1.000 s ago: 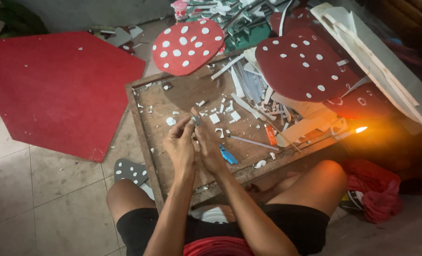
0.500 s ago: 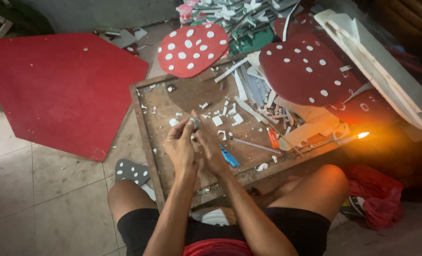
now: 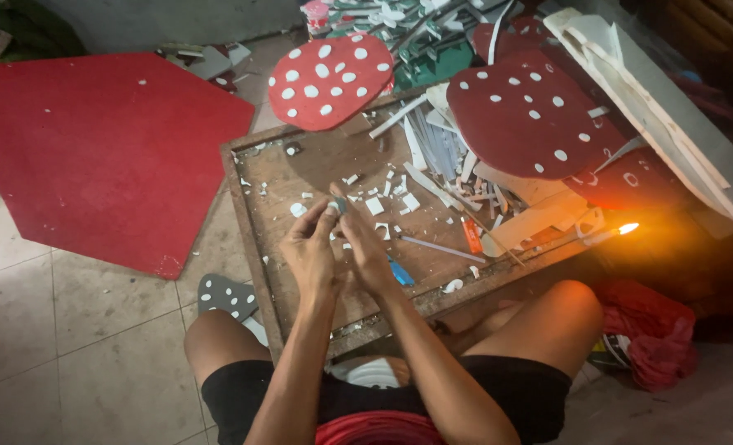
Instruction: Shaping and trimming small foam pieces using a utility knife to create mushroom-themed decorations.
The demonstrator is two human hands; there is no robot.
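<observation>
The person sits at a low wooden tabletop (image 3: 276, 272), left hand (image 3: 310, 255) and right hand (image 3: 365, 251) pressed close together, fingertips pinching a small pale piece (image 3: 338, 205). White scraps (image 3: 375, 206) lie scattered just beyond the hands, and a blue cutter (image 3: 400, 273) rests just to their right. A red spotted mushroom cap (image 3: 329, 80) lies at the far edge, a big red sheet (image 3: 95, 148) covers the floor on the left, and a candle flame (image 3: 627, 228) burns at right.

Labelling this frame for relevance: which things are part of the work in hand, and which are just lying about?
In hand:
- left hand and right hand, pinching a small pale piece
- wooden tray beneath them
- white scraps on it

Lying about:
- large red sheet
- spotted red caps
- lit candle
- blue tool
- red cloth
</observation>
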